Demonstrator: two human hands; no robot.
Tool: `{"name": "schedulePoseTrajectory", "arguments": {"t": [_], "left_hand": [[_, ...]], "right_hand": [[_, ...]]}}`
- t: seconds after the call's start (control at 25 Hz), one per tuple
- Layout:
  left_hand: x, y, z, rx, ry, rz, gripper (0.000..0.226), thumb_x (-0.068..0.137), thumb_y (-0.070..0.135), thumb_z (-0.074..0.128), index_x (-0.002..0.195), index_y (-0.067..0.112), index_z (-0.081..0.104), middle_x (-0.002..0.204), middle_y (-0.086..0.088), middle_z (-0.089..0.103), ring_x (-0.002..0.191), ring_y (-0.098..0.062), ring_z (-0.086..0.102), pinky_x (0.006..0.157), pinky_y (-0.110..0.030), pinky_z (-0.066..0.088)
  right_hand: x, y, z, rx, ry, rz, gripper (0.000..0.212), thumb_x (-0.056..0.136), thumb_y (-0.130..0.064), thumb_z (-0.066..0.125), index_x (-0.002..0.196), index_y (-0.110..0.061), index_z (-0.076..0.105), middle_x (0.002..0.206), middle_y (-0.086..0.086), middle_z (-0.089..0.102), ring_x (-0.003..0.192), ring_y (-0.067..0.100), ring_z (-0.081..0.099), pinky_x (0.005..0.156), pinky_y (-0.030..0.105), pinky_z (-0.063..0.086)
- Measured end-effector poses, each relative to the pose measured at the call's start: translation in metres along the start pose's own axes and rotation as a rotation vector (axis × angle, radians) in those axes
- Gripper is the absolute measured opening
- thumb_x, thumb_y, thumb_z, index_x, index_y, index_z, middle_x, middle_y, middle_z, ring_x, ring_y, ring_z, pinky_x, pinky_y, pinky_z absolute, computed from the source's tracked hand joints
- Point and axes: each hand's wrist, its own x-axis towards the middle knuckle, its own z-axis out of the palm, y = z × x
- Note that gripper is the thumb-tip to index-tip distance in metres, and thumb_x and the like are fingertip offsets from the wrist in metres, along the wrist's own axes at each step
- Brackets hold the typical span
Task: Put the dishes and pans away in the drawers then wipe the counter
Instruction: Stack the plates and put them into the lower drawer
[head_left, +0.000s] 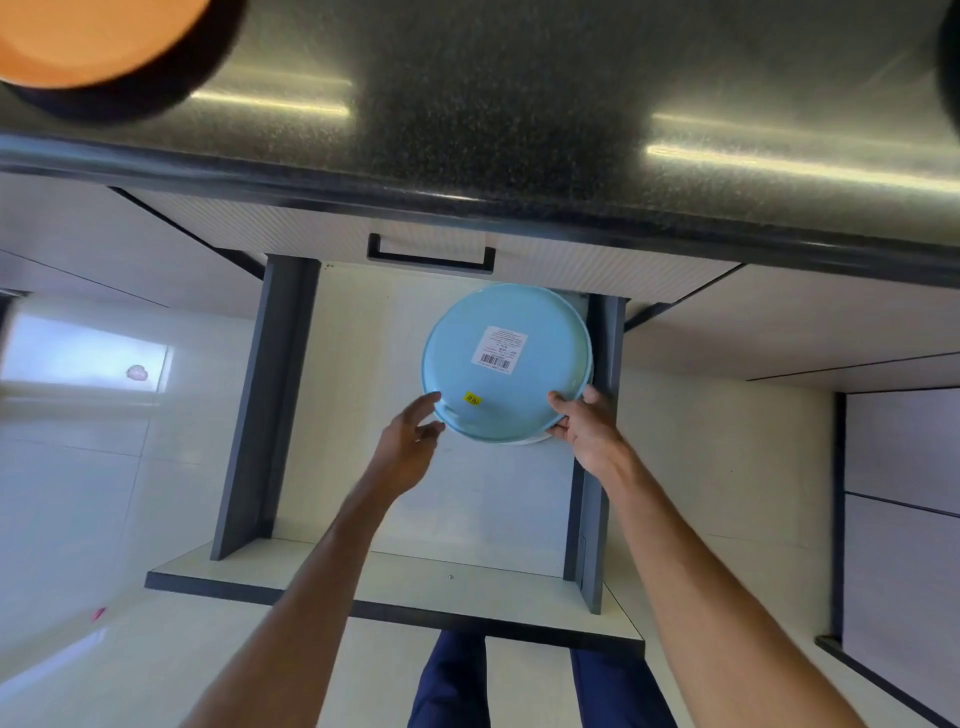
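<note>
Dishes are only partly away at this point, going by what's visible. Far left, an orange pan (88, 36) with a dark rim is sitting up on the counter (519, 104), so that one's not stowed yet, and nothing suggests the wiping has started (no cloth anywhere in view). Below the counter edge the drawer (249, 415) is pulled wide open, mostly bare on its left side. Left hand (410, 441) is loose and spread, fingers relaxed, with the fingertips right at the plate's left rim; can't tell if they're actually touching or just beside it, but it isn't gripping anything. Blue plate (498, 374) is upside down, label (498, 348) and little yellow sticker (473, 399) facing up, low inside the drawer toward its back right side. A white edge (535, 440) peeks out from under it, maybe another dish, hard to say. Right hand (587, 426) pinches the plate's near right rim, thumb on top and fingers curled underneath. Far right on the counter there's a dark thing (950, 67) cut off by the frame, possibly another pan. So my guess: plate nearly placed, pan(s) and wipe-down left.
</note>
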Motion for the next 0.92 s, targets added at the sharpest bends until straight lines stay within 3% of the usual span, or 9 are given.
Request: {"name": "schedulePoseTrajectory", "arguments": {"t": [0.12,0.32,0.36,0.44,0.48,0.56,0.64,0.8,0.92], "left_hand": [[0.007,0.011,0.025,0.045,-0.074,-0.083,0.051,0.091,0.017,0.055,0.138,0.037,0.055,0.134,-0.015,0.064,0.101,-0.026,0.07,0.09,-0.039,0.055],[0.016,0.009,0.047,0.218,-0.205,-0.052,0.052,0.101,0.013,0.053,0.151,0.025,0.045,0.158,0.002,0.041,0.134,-0.018,0.054,0.108,-0.031,0.045],[0.017,0.007,0.047,0.231,-0.221,-0.053,0.053,0.101,0.013,0.053,0.151,0.025,0.044,0.16,0.003,0.038,0.136,-0.018,0.052,0.111,-0.035,0.044],[0.018,0.004,0.048,0.258,-0.243,-0.065,0.055,0.101,0.014,0.052,0.153,0.029,0.042,0.164,0.004,0.031,0.139,-0.018,0.048,0.113,-0.039,0.043],[0.018,0.002,0.048,0.264,-0.245,-0.064,0.055,0.101,0.014,0.052,0.153,0.031,0.042,0.165,0.004,0.029,0.14,-0.018,0.048,0.114,-0.04,0.042],[0.016,0.002,0.051,0.253,-0.232,-0.052,0.053,0.101,0.013,0.052,0.151,0.031,0.044,0.164,0.003,0.032,0.14,-0.017,0.048,0.113,-0.036,0.043],[0.013,0.007,0.054,0.215,-0.178,-0.044,0.05,0.101,0.011,0.052,0.148,0.028,0.049,0.157,0.0,0.043,0.137,-0.016,0.051,0.106,-0.028,0.045],[-0.01,0.037,0.057,0.17,-0.121,0.037,0.044,0.101,0.003,0.05,0.141,0.019,0.057,0.141,0.002,0.055,0.124,-0.016,0.058,0.093,-0.019,0.042],[-0.046,0.078,0.054,0.195,-0.097,0.117,0.038,0.099,0.001,0.051,0.135,0.012,0.061,0.129,0.006,0.06,0.117,-0.011,0.059,0.094,-0.016,0.041]], "right_hand": [[0.007,0.023,0.0,0.06,0.099,0.006,0.027,0.097,0.005,0.059,0.12,-0.009,0.061,0.112,0.012,0.07,0.095,0.026,0.068,0.069,0.036,0.059],[0.009,0.046,0.006,-0.002,0.341,-0.014,0.022,0.096,0.003,0.061,0.115,0.014,0.062,0.107,0.028,0.072,0.078,0.022,0.061,0.095,0.056,0.055],[0.007,0.047,0.006,-0.02,0.372,-0.036,0.02,0.093,0.004,0.063,0.11,0.014,0.063,0.105,0.029,0.072,0.079,0.022,0.061,0.092,0.053,0.056],[0.0,0.046,0.006,-0.055,0.398,-0.093,0.016,0.09,0.006,0.065,0.105,0.01,0.064,0.091,0.019,0.072,0.077,0.022,0.059,0.07,0.025,0.059],[-0.004,0.045,0.006,-0.076,0.397,-0.121,0.014,0.09,0.007,0.065,0.104,0.006,0.062,0.088,0.014,0.067,0.075,0.02,0.056,0.058,0.012,0.051],[-0.014,0.042,0.003,-0.104,0.38,-0.158,0.017,0.09,0.008,0.065,0.105,0.004,0.059,0.092,0.012,0.061,0.072,0.021,0.052,0.05,0.005,0.04],[-0.019,0.042,0.0,-0.133,0.362,-0.157,0.024,0.09,0.004,0.068,0.112,0.0,0.06,0.097,0.01,0.063,0.08,0.02,0.058,0.058,0.006,0.044],[-0.045,0.029,-0.007,-0.111,0.308,-0.094,0.036,0.088,-0.007,0.072,0.123,-0.01,0.064,0.11,0.001,0.071,0.102,0.018,0.069,0.093,0.031,0.057],[-0.093,-0.002,-0.014,-0.134,0.26,-0.152,0.038,0.087,-0.011,0.07,0.125,-0.014,0.065,0.102,-0.01,0.069,0.102,0.016,0.07,0.098,0.036,0.057]]}}
